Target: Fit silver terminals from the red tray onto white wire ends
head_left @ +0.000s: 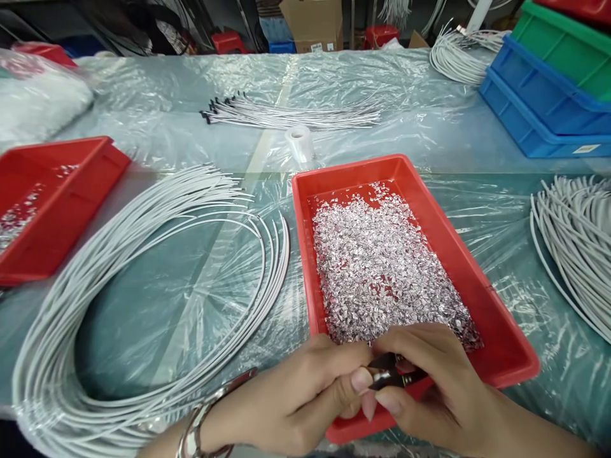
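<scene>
Over the near end of a red tray (pixel 470 254), both my hands meet close together. My right hand (pixel 434 375) is closed around a small dark tool (pixel 390 372) that looks like pliers, with its front toward my other hand. My left hand (pixel 319 381) pinches thumb against fingers at the tool's front. A small pale bit shows there, but what the pinch holds is mostly hidden. Loose silvery foil scraps (pixel 382 254) cover much of the tray floor below. Left of the tray lies a large coil of white cables (pixel 52 343), their ends gathered toward the back.
Another red tray (pixel 71 203) with scraps stands at left, before a plastic bag (pixel 42 95). Behind are a clear-film roll (pixel 300 143) and black-tipped cables (pixel 291 116). At right are cable bundles (pixel 580 235) and stacked blue bins (pixel 548 95). Clear plastic covers the table.
</scene>
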`<state>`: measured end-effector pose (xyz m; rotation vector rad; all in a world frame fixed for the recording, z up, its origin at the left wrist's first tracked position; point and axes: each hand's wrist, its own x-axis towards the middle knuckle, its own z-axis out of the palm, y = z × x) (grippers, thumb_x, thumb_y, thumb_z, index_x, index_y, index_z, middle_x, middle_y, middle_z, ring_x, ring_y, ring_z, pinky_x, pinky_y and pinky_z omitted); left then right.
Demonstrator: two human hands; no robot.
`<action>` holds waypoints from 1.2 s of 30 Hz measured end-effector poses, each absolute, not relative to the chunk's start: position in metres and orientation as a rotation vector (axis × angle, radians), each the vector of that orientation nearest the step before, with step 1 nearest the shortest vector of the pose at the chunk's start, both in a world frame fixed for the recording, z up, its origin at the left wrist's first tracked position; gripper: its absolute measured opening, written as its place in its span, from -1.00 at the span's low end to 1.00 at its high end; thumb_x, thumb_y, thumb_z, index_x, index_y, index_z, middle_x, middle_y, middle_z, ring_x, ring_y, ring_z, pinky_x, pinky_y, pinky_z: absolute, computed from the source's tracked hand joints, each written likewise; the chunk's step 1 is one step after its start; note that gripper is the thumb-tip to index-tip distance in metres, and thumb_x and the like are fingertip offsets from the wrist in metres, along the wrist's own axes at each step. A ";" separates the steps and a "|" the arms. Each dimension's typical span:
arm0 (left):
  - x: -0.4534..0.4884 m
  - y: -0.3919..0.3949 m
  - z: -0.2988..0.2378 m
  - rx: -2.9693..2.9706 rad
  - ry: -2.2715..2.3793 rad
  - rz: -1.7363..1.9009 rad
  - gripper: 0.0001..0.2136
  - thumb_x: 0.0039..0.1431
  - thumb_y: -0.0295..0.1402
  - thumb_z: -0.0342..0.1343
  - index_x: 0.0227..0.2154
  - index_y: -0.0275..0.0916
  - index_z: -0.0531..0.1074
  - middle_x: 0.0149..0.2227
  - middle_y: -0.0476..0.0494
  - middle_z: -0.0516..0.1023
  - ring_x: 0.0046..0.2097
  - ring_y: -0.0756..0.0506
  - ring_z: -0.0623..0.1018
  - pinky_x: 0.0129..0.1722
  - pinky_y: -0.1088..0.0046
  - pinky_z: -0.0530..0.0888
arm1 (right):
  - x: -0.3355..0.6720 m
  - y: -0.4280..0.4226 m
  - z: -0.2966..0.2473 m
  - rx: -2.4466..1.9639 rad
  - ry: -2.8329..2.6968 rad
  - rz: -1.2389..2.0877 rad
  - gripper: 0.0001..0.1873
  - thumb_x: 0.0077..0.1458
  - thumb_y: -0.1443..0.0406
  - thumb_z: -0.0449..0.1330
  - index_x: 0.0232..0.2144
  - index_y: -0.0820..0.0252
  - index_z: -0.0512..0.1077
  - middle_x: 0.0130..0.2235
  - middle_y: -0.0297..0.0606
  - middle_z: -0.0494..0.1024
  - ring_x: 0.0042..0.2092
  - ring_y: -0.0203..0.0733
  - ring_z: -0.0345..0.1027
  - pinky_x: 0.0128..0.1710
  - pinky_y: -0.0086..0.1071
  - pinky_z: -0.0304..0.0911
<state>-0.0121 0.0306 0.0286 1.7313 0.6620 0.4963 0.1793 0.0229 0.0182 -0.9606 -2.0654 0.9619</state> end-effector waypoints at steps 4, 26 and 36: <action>-0.016 0.031 0.029 1.460 0.562 0.457 -0.64 0.35 -0.25 -0.27 -0.53 -0.26 0.21 -0.62 0.04 0.23 -0.59 0.09 0.29 -0.61 0.68 0.25 | 0.181 0.022 0.018 -0.957 -2.053 0.977 -0.69 0.19 0.09 0.00 -0.37 0.20 0.35 -0.55 -0.39 0.44 -0.54 -0.34 0.32 -0.52 -0.43 0.15; -0.017 0.040 0.036 1.243 0.665 0.234 -0.66 0.33 -0.25 -0.19 -0.51 -0.29 0.30 -0.62 0.07 0.19 -0.56 0.08 0.18 -0.57 0.56 0.15 | 0.196 0.030 0.018 -0.793 -2.144 0.880 -0.79 0.10 0.43 0.17 -0.18 0.15 0.37 -0.42 -0.41 0.54 -0.41 -0.41 0.40 -0.38 -0.55 0.27; -0.019 0.038 0.035 1.295 0.697 0.191 -0.66 0.32 -0.24 -0.22 -0.49 -0.27 0.29 -0.59 0.05 0.18 -0.54 0.05 0.19 -0.55 0.53 0.17 | 0.199 0.031 0.019 -0.802 -2.207 1.030 -0.73 0.09 0.37 0.22 -0.13 0.08 0.33 -0.45 -0.46 0.48 -0.50 -0.41 0.31 -0.45 -0.46 0.17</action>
